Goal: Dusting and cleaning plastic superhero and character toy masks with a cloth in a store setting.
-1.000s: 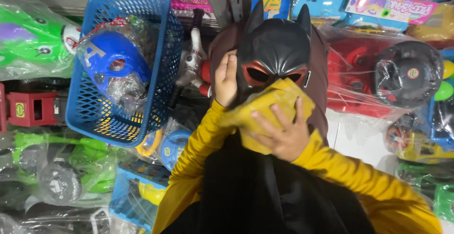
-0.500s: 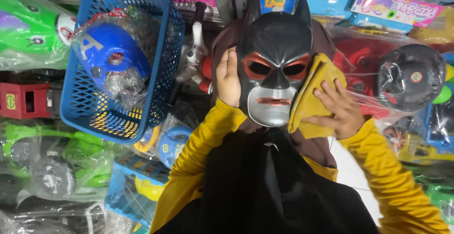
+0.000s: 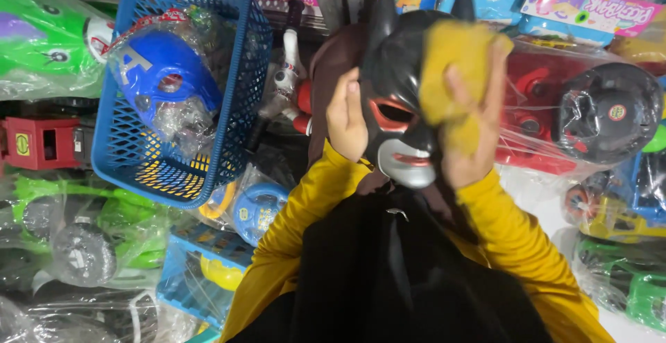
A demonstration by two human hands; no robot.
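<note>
A black horned mask point(image 3: 397, 110) with red-rimmed eyes and a grey mouth part is held up in front of me. My left hand point(image 3: 345, 117) grips its left edge. With the fingers spread, my right hand point(image 3: 472, 138) presses a folded yellow cloth point(image 3: 454, 65) against the mask's upper right side, covering one eye and the brow. Both arms wear yellow sleeves, and a black garment point(image 3: 388, 273) hangs below. A brown fabric piece point(image 3: 329, 58) shows behind the mask.
A blue plastic basket point(image 3: 243, 72) at the left holds a bagged blue mask point(image 3: 163, 72). Green bagged toys point(image 3: 41, 38) and a red toy truck point(image 3: 41, 142) fill the far left. A black round toy in plastic point(image 3: 603, 110) and a pink box point(image 3: 590, 6) lie at the right.
My right hand has carried the yellow cloth from the mask's mouth, past its right cheek, up onto the brow. The left hand has kept its hold on the mask's edge.
</note>
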